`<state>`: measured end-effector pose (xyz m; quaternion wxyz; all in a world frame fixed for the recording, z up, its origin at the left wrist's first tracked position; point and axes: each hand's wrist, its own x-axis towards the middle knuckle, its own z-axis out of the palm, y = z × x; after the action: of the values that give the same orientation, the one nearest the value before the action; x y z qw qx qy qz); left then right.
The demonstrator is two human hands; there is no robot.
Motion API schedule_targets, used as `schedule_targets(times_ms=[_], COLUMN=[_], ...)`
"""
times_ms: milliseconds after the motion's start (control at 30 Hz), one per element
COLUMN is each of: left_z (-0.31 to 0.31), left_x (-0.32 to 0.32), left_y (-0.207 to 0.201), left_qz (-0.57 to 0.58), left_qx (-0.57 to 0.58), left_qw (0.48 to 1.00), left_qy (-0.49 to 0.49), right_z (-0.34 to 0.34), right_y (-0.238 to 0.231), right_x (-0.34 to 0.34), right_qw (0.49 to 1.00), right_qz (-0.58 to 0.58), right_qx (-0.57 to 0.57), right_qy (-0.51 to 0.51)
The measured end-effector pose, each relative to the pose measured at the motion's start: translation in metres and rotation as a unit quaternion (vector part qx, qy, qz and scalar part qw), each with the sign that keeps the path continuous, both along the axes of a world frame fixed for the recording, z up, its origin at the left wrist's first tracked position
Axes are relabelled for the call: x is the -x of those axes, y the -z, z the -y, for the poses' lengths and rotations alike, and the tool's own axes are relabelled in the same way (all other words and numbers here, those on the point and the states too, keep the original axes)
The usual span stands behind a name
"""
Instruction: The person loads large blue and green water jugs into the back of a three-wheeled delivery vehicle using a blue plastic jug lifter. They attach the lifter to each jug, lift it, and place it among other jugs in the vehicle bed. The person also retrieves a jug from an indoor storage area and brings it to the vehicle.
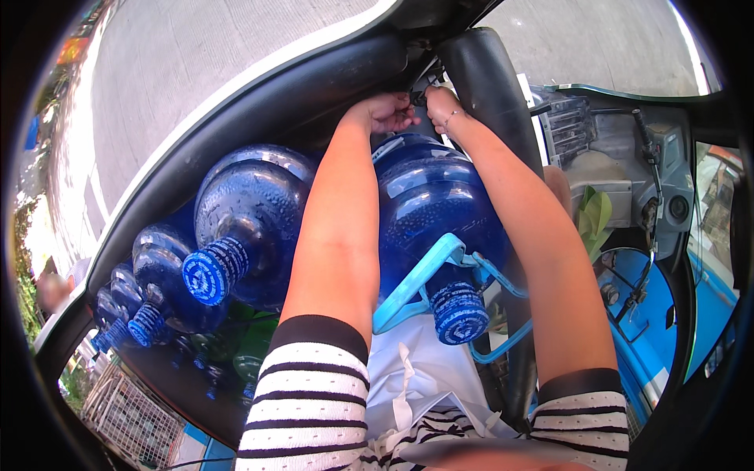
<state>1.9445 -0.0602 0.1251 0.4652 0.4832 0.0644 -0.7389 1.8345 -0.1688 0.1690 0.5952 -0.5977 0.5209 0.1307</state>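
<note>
Both my arms reach forward to the far end of the black padded seat edge. My left hand has its fingers curled and pinched together. Close beside it, my right hand is closed like a fist. Between them shows a small dark piece, too small to name. Just below my hands lies a large blue water jug, tilted with its capped neck toward me. A light blue strap loops beside that neck. Left of my left arm rests another blue water jug.
Smaller-looking blue jugs line the left side. A black padded bar stands right of my hands. Farther right are handlebars and a grey motorcycle body. White cloth covers my lap. Paved road lies beyond the left rim.
</note>
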Motion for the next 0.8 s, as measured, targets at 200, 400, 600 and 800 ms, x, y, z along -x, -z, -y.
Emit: schedule_targets(times_ms=[200, 400, 600, 800], left_z=[-0.001, 0.008, 0.025, 0.02], left_x=[0.006, 0.006, 0.004, 0.003], left_y=[-0.002, -0.001, 0.008, 0.018], left_qz=[0.153, 0.212, 0.061, 0.078], left_qx=[-0.065, -0.153, -0.008, 0.042], left_qw=[0.974, 0.965, 0.979, 0.991], left_qy=[0.153, 0.002, -0.195, -0.105], right_z=[0.002, 0.004, -0.002, -0.002], right_y=[0.022, 0.023, 0.016, 0.023], right_x=[-0.001, -0.001, -0.002, -0.007], right_qw=[0.994, 0.996, 0.992, 0.879], right_qz=[0.02, 0.017, -0.083, -0.205], right_qx=[0.106, 0.09, 0.065, 0.237], right_qy=[0.004, -0.005, -0.069, -0.36])
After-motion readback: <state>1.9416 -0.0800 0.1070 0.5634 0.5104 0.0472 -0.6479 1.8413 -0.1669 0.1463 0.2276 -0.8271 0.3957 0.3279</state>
